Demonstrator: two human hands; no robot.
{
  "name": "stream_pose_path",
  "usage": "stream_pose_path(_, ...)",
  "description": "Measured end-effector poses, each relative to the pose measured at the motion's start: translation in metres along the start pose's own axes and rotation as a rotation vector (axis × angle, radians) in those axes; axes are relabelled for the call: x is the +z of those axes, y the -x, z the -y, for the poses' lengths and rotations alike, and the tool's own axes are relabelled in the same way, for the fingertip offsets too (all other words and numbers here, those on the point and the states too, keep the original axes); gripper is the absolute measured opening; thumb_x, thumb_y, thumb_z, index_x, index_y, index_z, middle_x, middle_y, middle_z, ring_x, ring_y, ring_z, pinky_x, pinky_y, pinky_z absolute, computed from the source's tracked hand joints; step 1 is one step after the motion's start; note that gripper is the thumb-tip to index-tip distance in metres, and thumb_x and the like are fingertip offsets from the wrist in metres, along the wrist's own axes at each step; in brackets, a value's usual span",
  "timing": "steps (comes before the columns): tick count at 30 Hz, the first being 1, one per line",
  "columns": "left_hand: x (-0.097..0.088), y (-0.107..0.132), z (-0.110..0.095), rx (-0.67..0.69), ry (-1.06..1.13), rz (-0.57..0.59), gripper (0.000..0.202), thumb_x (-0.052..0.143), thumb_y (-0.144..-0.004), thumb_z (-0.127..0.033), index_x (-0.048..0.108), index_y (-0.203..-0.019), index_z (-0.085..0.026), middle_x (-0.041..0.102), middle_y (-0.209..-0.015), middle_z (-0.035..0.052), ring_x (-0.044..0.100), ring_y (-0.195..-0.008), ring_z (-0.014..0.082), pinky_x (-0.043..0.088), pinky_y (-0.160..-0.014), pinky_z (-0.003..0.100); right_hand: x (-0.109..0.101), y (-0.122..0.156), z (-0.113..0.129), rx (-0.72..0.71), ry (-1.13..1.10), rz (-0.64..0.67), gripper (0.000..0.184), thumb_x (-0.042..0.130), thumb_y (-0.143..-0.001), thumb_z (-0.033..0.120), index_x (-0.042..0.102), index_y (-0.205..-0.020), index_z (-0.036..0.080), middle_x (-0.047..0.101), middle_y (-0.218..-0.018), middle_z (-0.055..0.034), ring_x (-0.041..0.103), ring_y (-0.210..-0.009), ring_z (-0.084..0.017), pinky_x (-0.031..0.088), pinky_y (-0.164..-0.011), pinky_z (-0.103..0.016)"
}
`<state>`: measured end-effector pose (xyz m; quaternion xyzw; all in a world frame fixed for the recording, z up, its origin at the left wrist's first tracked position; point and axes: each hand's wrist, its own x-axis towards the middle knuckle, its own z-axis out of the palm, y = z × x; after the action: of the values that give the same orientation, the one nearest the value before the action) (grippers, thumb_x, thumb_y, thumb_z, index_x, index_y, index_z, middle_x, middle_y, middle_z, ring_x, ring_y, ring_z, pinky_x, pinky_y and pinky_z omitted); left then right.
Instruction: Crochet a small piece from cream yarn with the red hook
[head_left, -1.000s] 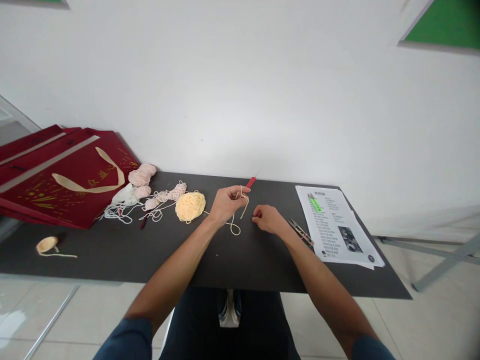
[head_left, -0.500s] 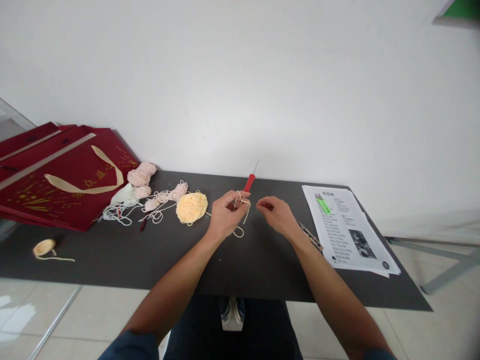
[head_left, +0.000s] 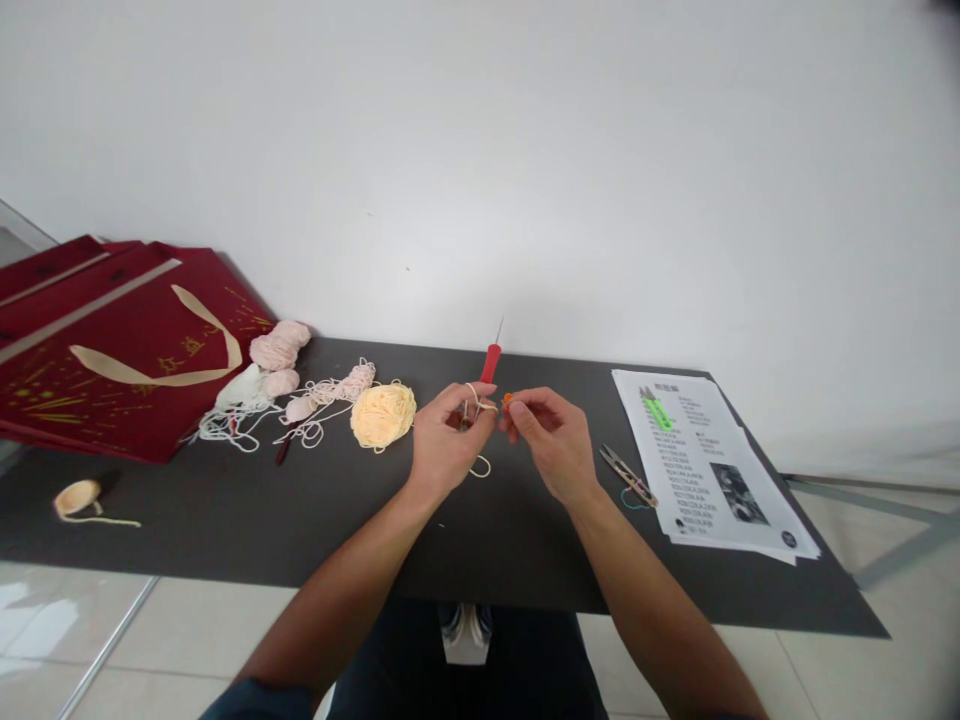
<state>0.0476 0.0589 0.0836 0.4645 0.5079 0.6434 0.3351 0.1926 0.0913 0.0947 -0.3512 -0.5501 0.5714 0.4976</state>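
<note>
My left hand (head_left: pixel 442 435) is closed, with cream yarn (head_left: pixel 481 398) looped over its fingers and a loose curl hanging below. From the same hand a red-handled crochet hook (head_left: pixel 490 365) sticks up, its thin metal shaft pointing at the wall. Close by on the right, my right hand (head_left: pixel 551 440) pinches a small orange piece (head_left: pixel 508 400) between thumb and forefinger, near the looped yarn. Its exact shape is too small to make out. A pale yellow yarn ball (head_left: pixel 382 415) lies left of my left hand.
Thread snips (head_left: pixel 628 474) lie beside printed sheets (head_left: pixel 705 440) with a green item (head_left: pixel 658 412) on top. Pink yarn balls (head_left: pixel 279 346) and white yarn (head_left: pixel 241 395) sit by red gift bags (head_left: pixel 127 360). A small cream crocheted piece (head_left: pixel 78 497) rests at the table's left.
My right hand has moved left, close to my left hand, and the orange piece now shows in its pinch. The hook has swung slightly left. The snips are more exposed.
</note>
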Motion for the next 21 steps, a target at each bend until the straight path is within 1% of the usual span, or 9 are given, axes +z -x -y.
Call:
stream_pose_path(2,0.000,0.002,-0.002,-0.026,-0.005,0.028,0.023,0.074,-0.084,-0.021,0.080,-0.106,-0.023,0.067,-0.078,-0.0005,0.057,-0.065,0.0099,0.048,-0.064,0.023,0.002,0.001,-0.004,-0.005,0.052,-0.087,0.018,0.081,-0.083,0.037,0.072,-0.088,0.022,0.072,-0.074,0.0004,0.059,-0.059,-0.012,0.049,-0.058,-0.028)
stream_pose_path(4,0.000,0.003,-0.003,-0.050,-0.018,0.049,0.023,0.073,-0.084,-0.021,0.080,-0.106,-0.022,0.063,-0.073,-0.0018,0.054,-0.063,0.0096,0.046,-0.062,0.022,0.003,0.001,-0.007,-0.004,0.075,-0.120,0.020,0.083,-0.081,0.036,0.071,-0.089,0.022,0.071,-0.077,0.0010,0.059,-0.060,-0.012,0.048,-0.058,-0.028)
stream_pose_path(8,0.000,0.003,0.000,-0.036,-0.067,0.072,0.023,0.071,-0.084,-0.019,0.081,-0.104,-0.023,0.056,-0.068,-0.0034,0.048,-0.060,0.0094,0.042,-0.058,0.022,0.004,0.001,-0.013,0.048,-0.002,-0.057,0.021,0.079,-0.086,0.041,0.070,-0.093,0.023,0.068,-0.075,0.0023,0.058,-0.061,-0.013,0.048,-0.059,-0.029)
stream_pose_path(10,0.000,0.003,0.001,-0.022,-0.099,0.085,0.022,0.070,-0.085,-0.019,0.081,-0.104,-0.023,0.057,-0.070,-0.0026,0.048,-0.060,0.0098,0.041,-0.058,0.023,0.002,0.001,-0.015,0.082,-0.056,-0.036,0.022,0.078,-0.087,0.044,0.070,-0.093,0.024,0.068,-0.076,0.0022,0.057,-0.062,-0.013,0.047,-0.060,-0.029)
stream_pose_path(13,0.000,0.004,0.003,-0.032,-0.104,0.125,0.022,0.071,-0.086,-0.022,0.082,-0.105,-0.023,0.062,-0.075,-0.0006,0.051,-0.063,0.0107,0.043,-0.059,0.023,0.000,0.001,-0.018,0.127,-0.118,-0.027,0.022,0.080,-0.085,0.044,0.071,-0.090,0.024,0.067,-0.077,0.0021,0.055,-0.063,-0.012,0.045,-0.061,-0.029)
stream_pose_path(18,0.002,0.006,0.005,-0.042,-0.072,0.161,0.024,0.071,-0.085,-0.021,0.081,-0.106,-0.024,0.066,-0.081,0.0006,0.053,-0.064,0.0109,0.044,-0.060,0.024,-0.002,0.000,-0.018,0.178,-0.203,-0.047,0.024,0.084,-0.081,0.042,0.073,-0.090,0.023,0.067,-0.079,0.0018,0.053,-0.065,-0.012,0.044,-0.062,-0.028)
stream_pose_path(21,0.002,0.007,0.005,-0.034,-0.108,0.205,0.025,0.070,-0.085,-0.018,0.081,-0.106,-0.024,0.066,-0.080,0.0001,0.052,-0.064,0.0105,0.043,-0.060,0.024,-0.003,-0.002,-0.016,0.202,-0.298,-0.065,0.024,0.085,-0.081,0.041,0.074,-0.093,0.023,0.068,-0.080,0.0016,0.055,-0.067,-0.011,0.045,-0.064,-0.027)
